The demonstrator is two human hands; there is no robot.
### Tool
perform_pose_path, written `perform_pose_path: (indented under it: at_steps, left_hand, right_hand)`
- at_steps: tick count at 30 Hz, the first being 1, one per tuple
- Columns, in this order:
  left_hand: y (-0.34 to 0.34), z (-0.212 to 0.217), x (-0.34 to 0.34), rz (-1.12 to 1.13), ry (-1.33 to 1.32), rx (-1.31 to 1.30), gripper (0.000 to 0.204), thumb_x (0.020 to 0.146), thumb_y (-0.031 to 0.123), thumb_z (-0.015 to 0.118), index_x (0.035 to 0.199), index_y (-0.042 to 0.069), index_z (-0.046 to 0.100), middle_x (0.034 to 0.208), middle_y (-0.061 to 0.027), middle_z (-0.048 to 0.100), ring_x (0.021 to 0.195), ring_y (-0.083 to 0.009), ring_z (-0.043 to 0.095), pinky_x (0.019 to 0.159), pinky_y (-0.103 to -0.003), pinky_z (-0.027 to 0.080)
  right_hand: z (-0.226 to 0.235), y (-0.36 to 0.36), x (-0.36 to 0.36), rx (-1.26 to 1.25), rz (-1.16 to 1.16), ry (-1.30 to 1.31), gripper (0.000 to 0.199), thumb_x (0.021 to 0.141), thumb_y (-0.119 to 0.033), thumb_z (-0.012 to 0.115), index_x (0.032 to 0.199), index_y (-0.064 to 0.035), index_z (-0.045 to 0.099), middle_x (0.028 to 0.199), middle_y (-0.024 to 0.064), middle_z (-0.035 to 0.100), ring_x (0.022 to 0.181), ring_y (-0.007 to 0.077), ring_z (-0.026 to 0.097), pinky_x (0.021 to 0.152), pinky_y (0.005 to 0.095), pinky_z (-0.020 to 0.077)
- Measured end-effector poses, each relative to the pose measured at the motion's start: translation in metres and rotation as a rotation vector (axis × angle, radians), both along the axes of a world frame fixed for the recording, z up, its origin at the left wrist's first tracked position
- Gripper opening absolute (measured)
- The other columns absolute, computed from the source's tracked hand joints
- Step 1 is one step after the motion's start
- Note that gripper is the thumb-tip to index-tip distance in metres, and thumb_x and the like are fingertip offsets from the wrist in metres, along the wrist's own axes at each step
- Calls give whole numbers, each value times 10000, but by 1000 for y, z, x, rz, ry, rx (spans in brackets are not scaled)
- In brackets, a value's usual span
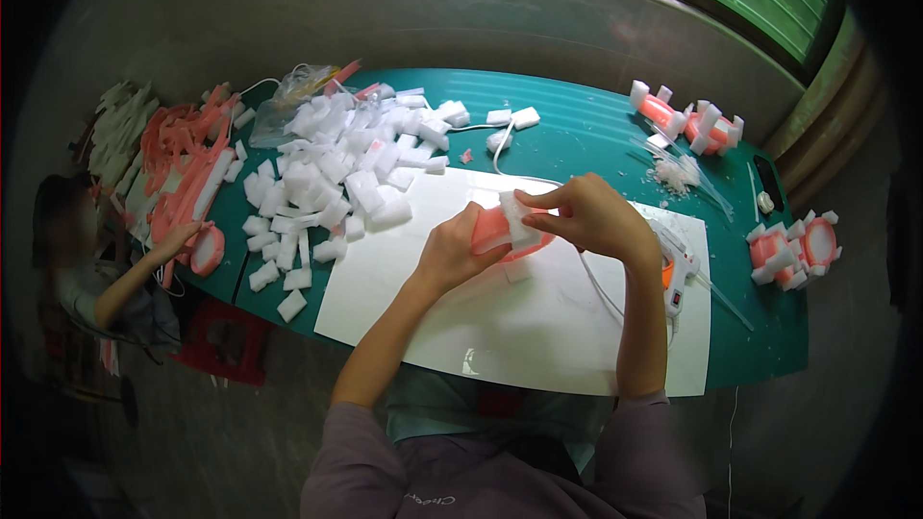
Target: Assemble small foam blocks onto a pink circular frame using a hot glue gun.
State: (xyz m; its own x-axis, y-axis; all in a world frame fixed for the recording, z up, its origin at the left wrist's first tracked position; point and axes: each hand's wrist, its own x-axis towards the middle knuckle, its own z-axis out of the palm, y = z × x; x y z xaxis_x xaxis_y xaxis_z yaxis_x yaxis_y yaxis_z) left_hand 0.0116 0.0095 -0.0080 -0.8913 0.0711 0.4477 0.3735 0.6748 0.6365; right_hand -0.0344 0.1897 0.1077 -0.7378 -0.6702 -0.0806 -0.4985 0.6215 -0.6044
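My left hand (450,252) grips a pink foam ring (491,228), its fingers wrapped round the left side. A white foam piece (519,221) stands across the ring's band. Pinched between the thumb and fingers of my right hand (598,215) is the upper part of that piece. Both hands work above a glossy white sheet (452,332). Beside my right forearm lies a white and orange glue gun (679,281), partly hidden by that arm. Its cable runs across the sheet.
A large heap of white foam blocks (332,159) covers the left of the green table (577,115). Pink rings with white blocks (710,131) stand at far right, near clear glue sticks (707,178). At left, another person's hand (181,238) touches a pink ring; a red stool (223,341) stands below.
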Motion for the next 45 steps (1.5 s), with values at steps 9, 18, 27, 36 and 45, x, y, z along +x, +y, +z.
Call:
perform_pose_path:
  at_steps: [9,18,27,36,45]
  left_hand:
    - [-1,-2,1,-12,37,-1,414,662,278,706,818,13,429,767,-181,572,689,-345,581,581,-380,475]
    - [1,0,2,-27,25,33,450,659,270,706,940,36,443,819,-164,587,725,-329,595,605,-373,486]
    - [-1,-2,1,-34,32,16,531,658,251,709,1062,79,410,845,-159,595,736,-326,602,620,-370,495]
    - [2,-6,1,-50,129,52,673,645,202,714,1211,160,352,883,-143,587,755,-312,601,632,-363,501]
    - [1,-4,-4,-113,188,51,666,628,126,711,1200,206,380,964,-129,579,807,-294,598,672,-352,506]
  right_hand:
    - [4,-3,0,-15,-14,-13,261,768,-190,614,1020,-126,620,491,97,541,332,119,441,396,248,374]
    - [5,-1,0,4,-34,-28,275,768,-206,618,1033,-130,612,499,102,543,336,122,438,401,256,374]
    - [-2,0,-7,-18,9,-11,274,764,-264,623,1020,-165,624,523,104,551,371,145,474,425,275,392]
    - [-6,4,-8,-44,23,37,294,756,-291,629,1024,-171,619,504,115,509,392,152,411,433,285,355]
    - [-6,-1,-6,-30,47,132,283,749,-294,622,997,-158,633,644,146,591,532,259,531,545,334,422]
